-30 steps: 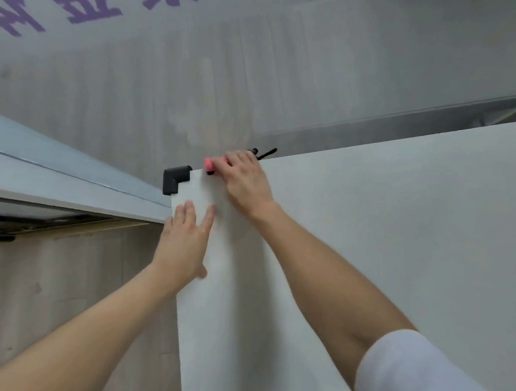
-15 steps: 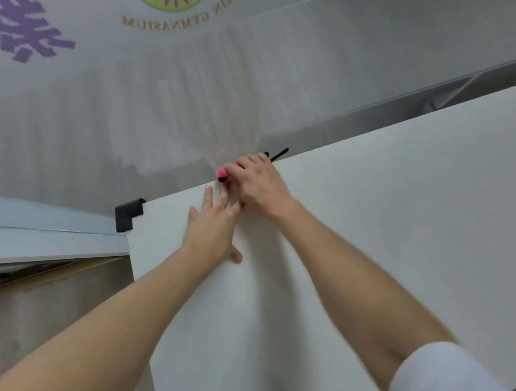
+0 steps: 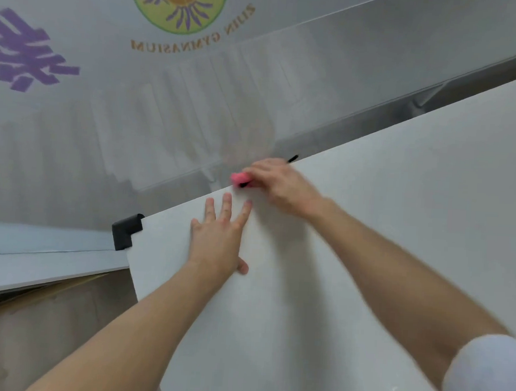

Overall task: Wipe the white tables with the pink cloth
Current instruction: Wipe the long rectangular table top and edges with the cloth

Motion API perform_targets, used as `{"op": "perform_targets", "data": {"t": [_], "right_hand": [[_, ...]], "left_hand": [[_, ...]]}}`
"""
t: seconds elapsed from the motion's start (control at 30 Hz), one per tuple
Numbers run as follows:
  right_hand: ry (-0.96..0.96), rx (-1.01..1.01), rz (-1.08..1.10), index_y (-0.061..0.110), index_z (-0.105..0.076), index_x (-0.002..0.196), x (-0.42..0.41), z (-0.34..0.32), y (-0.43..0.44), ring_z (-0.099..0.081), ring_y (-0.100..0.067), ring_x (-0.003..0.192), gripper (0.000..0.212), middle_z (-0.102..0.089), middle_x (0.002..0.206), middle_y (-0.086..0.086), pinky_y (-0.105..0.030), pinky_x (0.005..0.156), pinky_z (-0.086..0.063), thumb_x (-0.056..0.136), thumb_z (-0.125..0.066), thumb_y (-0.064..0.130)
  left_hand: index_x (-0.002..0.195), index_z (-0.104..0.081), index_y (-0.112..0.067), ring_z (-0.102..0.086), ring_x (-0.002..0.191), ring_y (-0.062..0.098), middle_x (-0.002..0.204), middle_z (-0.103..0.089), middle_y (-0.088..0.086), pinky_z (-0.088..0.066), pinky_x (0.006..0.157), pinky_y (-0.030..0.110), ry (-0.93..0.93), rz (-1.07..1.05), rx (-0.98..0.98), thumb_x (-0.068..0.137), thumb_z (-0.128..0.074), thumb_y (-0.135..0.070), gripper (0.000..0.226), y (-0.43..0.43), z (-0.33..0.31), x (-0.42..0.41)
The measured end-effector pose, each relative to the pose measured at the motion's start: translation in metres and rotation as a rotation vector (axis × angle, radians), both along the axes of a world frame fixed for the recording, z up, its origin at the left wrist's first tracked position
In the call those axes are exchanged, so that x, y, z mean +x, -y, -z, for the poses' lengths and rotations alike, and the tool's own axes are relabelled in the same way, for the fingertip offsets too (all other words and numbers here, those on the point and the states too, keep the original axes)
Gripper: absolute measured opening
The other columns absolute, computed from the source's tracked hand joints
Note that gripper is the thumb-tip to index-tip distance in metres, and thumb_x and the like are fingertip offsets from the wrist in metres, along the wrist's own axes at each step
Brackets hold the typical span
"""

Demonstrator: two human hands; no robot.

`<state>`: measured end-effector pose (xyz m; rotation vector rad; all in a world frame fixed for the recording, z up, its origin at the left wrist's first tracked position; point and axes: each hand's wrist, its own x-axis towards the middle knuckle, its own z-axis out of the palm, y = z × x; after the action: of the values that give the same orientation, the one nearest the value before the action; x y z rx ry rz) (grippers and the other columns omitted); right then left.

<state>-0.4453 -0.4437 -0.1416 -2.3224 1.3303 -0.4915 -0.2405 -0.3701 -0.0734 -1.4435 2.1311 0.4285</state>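
Right fingers (image 3: pixel 263 169) grip pink cloth (image 3: pixel 237 179) | left fingers (image 3: pixel 226 207) flat (on table (image 3: pixel 401 210)) | cloth slid rightward

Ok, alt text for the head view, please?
The right hand grips a pink cloth at the far edge of the white table, while the left hand presses flat beside it. A black corner guard caps its corner.
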Motion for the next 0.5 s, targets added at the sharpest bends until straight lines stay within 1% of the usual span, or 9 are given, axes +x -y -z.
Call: {"op": "perform_targets", "data": {"t": [0.07,0.13,0.17,0.23,0.27,0.33,0.37,0.43,0.5], "right_hand": [[-0.057,-0.045,0.178,0.036,-0.073,0.130,-0.095,-0.003,0.009,-0.068,-0.022,0.117,0.032,-0.074,0.123,0.015,-0.048,0.108,-0.050,0.105,-0.057,0.023],[-0.130,-0.108,0.409,0.032,-0.072,0.119,-0.165,-0.011,0.002,-0.067,-0.033,0.106,0.022,-0.075,0.111,0.006,-0.053,0.105,-0.049,0.106,-0.057,0.021],[-0.126,-0.133,0.526,0.029,-0.073,0.113,-0.169,-0.010,-0.002,-0.063,-0.036,0.101,0.019,-0.074,0.104,0.002,-0.053,0.104,-0.048,0.106,-0.058,0.019],[-0.048,-0.107,0.665,0.026,-0.076,0.105,-0.109,-0.002,-0.005,-0.058,-0.032,0.099,0.022,-0.073,0.097,0.000,-0.046,0.106,-0.044,0.099,-0.058,0.015],[0.006,-0.077,0.618,0.026,-0.077,0.104,-0.056,0.002,-0.007,-0.058,-0.030,0.099,0.027,-0.073,0.096,0.001,-0.040,0.103,-0.042,0.094,-0.055,0.017],[0.055,-0.029,0.280,0.023,-0.079,0.108,0.037,0.011,-0.015,-0.063,-0.031,0.098,0.033,-0.074,0.098,0.001,-0.038,0.098,-0.040,0.090,-0.052,0.022],[0.040,-0.026,0.131,0.022,-0.079,0.112,0.060,0.003,-0.018,-0.065,-0.030,0.100,0.033,-0.075,0.101,0.001,-0.038,0.098,-0.041,0.092,-0.052,0.022],[0.075,0.022,-0.010,0.022,-0.079,0.123,0.021,-0.011,-0.008,-0.066,-0.019,0.112,0.035,-0.077,0.116,0.005,-0.034,0.104,-0.043,0.098,-0.054,0.017],[0.035,-0.018,0.109,0.022,-0.078,0.129,-0.080,-0.013,0.003,-0.068,-0.015,0.119,0.039,-0.077,0.126,0.007,-0.038,0.111,-0.049,0.099,-0.056,0.008]], "left_hand": [[0.169,0.014,-0.039,0.004,0.164,0.045,0.179,0.014,0.009,-0.037,0.119,0.062,0.000,0.008,-0.001,0.068,-0.094,-0.062,0.150,0.001,0.001,0.001],[0.169,0.014,-0.037,0.003,0.164,0.046,0.179,0.012,0.010,-0.038,0.118,0.061,-0.001,0.019,-0.008,0.069,-0.094,-0.062,0.149,0.002,0.001,0.001],[0.169,0.014,-0.037,0.002,0.164,0.046,0.179,0.011,0.010,-0.039,0.118,0.061,0.004,0.027,-0.012,0.068,-0.093,-0.063,0.149,0.002,0.001,0.002],[0.169,0.014,-0.037,0.001,0.164,0.046,0.179,0.011,0.010,-0.041,0.117,0.060,0.012,0.041,-0.007,0.068,-0.093,-0.065,0.149,0.002,0.001,0.001],[0.169,0.012,-0.037,0.001,0.164,0.046,0.179,0.011,0.010,-0.041,0.116,0.060,0.015,0.039,-0.005,0.067,-0.093,-0.065,0.149,0.002,0.000,0.001],[0.169,0.004,-0.037,-0.002,0.164,0.046,0.179,0.012,0.011,-0.045,0.114,0.057,0.026,0.047,-0.014,0.065,-0.093,-0.067,0.145,0.002,-0.002,0.000],[0.169,0.001,-0.037,-0.003,0.164,0.045,0.179,0.013,0.011,-0.046,0.112,0.056,0.028,0.054,-0.024,0.064,-0.093,-0.067,0.144,0.002,-0.002,-0.001],[0.169,0.005,-0.038,-0.003,0.164,0.045,0.179,0.014,0.011,-0.047,0.111,0.057,0.024,0.058,-0.024,0.063,-0.093,-0.068,0.147,0.002,-0.003,0.000],[0.168,0.014,-0.039,-0.001,0.164,0.045,0.179,0.012,0.010,-0.045,0.114,0.057,0.031,0.058,-0.023,0.065,-0.091,-0.070,0.150,0.002,-0.003,0.001]]}}
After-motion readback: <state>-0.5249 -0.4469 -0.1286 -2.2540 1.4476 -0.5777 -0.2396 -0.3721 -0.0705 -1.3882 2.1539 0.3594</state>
